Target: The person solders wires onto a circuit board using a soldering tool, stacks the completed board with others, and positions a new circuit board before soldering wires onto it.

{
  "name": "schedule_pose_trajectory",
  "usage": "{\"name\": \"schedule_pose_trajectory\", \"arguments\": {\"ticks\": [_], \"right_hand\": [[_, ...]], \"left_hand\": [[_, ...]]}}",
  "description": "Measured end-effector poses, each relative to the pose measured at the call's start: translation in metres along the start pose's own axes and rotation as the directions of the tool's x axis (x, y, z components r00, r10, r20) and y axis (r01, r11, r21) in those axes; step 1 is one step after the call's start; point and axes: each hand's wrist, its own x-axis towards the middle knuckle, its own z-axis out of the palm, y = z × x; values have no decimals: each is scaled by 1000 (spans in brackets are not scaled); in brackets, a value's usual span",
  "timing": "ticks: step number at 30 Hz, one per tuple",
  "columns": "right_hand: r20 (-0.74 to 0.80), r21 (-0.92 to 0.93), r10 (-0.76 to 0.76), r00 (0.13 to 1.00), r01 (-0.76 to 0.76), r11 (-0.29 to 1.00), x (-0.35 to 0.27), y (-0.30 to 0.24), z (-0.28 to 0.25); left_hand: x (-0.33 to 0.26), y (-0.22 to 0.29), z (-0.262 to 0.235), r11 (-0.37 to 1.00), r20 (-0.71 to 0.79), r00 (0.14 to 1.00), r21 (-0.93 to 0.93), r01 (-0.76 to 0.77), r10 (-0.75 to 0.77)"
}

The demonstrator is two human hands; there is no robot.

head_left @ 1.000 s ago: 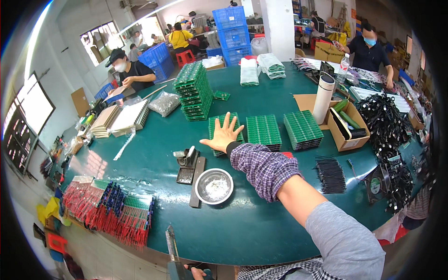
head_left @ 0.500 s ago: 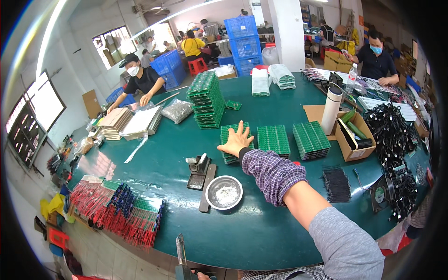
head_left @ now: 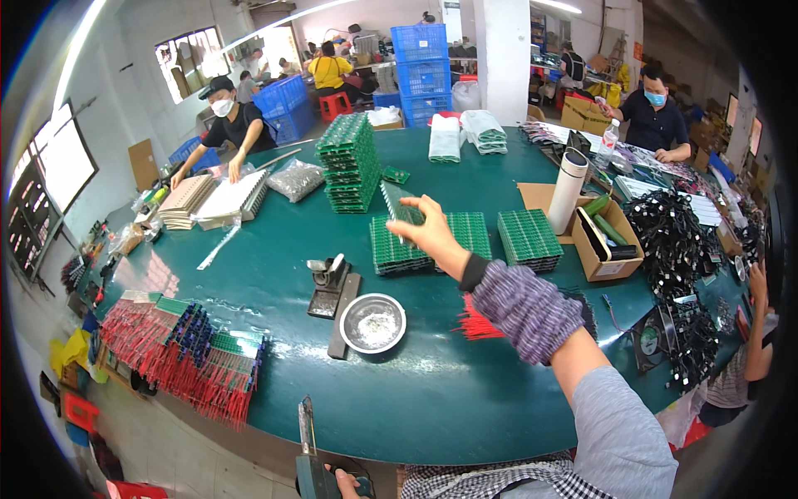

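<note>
My right hand point(head_left: 428, 237) reaches out over the green table point(head_left: 249, 249) and pinches one green circuit board point(head_left: 397, 204), tilted on edge above a low stack of the same boards point(head_left: 391, 254). A patterned purple sleeve covers that forearm. At the bottom edge my left hand point(head_left: 345, 484) shows only partly, its fingers wrapped around a dark-handled tool point(head_left: 306, 453) whose metal tip points up.
A metal bowl point(head_left: 372, 323) and a small tool stand point(head_left: 326, 279) sit near me. Further off are a tall board stack point(head_left: 347, 162), more low stacks point(head_left: 528, 237), a cardboard box point(head_left: 603, 241), a white flask point(head_left: 567, 191) and red-wired boards point(head_left: 183, 349). People work around the table.
My right hand lay flat on the low stack with fingers spread; now it has closed on one board and raised it off the stack. The view has shifted slightly.
</note>
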Motion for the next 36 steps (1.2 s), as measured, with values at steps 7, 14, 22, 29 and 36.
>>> {"name": "schedule_pose_trajectory", "arguments": {"ticks": [7,14,22,29,36], "right_hand": [[237,-372,-257,937,332,867,-226,-28,-64],[82,-585,-106,991,133,800,-344,-6,-65],[91,-354,-5,996,36,935,-360,7,-76],[93,-241,57,994,-33,970,-375,41,-88],[7,-295,-60,998,59,954,-379,50,-78]], "left_hand": [[3,-26,3,992,32,998,-118,-43,47],[-12,-4,29,984,134,981,-130,-123,141],[-25,6,37,958,106,982,-259,-127,159],[-21,4,57,963,203,964,-238,-122,173],[-16,-2,75,964,214,958,-225,-141,190]]}}
